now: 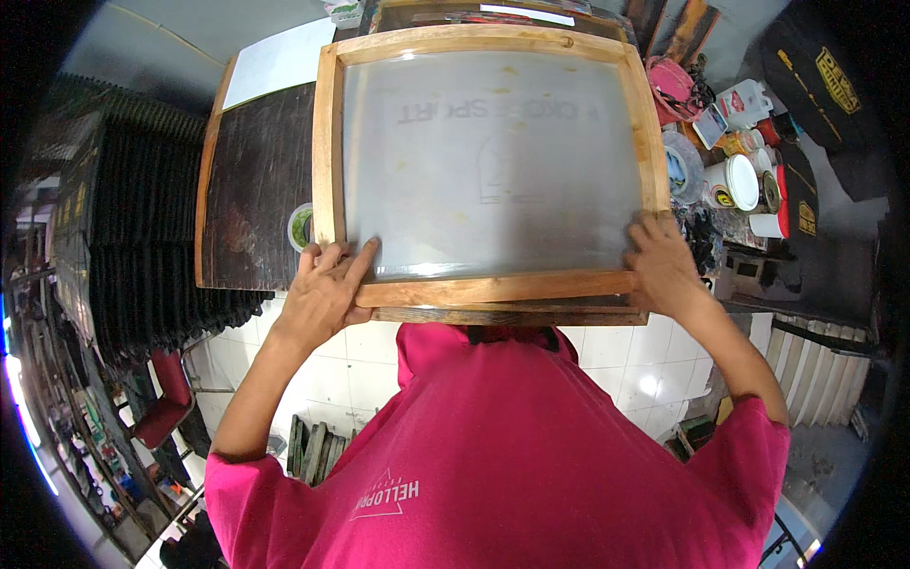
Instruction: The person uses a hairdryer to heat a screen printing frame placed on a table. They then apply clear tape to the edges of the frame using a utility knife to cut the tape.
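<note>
A wooden screen-printing frame [500, 288] with pale, translucent mesh stretched across it lies in front of me over the dark table. Faint lettering and an arched outline show on the mesh, upside down from my side. My left hand [329, 287] grips the near left corner, one finger reaching over the inner edge onto the mesh. At the near right corner my right hand [666, 266], slightly blurred, is closed round the wood. What lies beneath the frame is mostly hidden.
The dark table [254, 190] carries a white sheet [280, 62] and a small round tub [300, 228] with green contents. Tubs and bottles, including a white tub [742, 183], crowd the right side. A stack of black boards or cloths [142, 228] stands at left.
</note>
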Available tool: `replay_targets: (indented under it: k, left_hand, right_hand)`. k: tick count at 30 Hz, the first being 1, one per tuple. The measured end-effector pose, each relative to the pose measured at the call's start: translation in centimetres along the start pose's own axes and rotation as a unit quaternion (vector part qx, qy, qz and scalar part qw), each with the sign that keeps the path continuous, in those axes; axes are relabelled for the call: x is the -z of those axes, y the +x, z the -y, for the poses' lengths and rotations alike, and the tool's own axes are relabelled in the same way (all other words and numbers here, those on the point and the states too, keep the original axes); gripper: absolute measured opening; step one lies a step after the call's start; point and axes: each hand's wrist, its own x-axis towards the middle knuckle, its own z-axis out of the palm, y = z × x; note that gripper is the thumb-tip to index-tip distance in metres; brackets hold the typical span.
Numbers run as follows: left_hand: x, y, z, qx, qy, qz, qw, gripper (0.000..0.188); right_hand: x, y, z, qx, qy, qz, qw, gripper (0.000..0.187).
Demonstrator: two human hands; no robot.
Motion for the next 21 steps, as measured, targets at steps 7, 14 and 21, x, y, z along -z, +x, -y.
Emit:
replay_targets:
  k: [7,14,21]
  left_hand:
    - [0.7,0.9,-0.6,0.000,-0.051,0.009,0.999,0.105]
    - [1.2,5.4,-3.7,0.029,-0.345,0.052,0.937,0.099]
    - [0.6,3.4,-5.2,0.072,-0.342,0.038,0.936,0.099]
  right_hand:
    - [1.7,0.2,-1.0,-0.016,0.077,0.080,0.994,0.054]
    - [1.8,3.9,2.0,-0.063,0.433,0.059,0.897,0.057]
    - [1.7,4.0,2.9,-0.008,0.406,0.044,0.913,0.053]
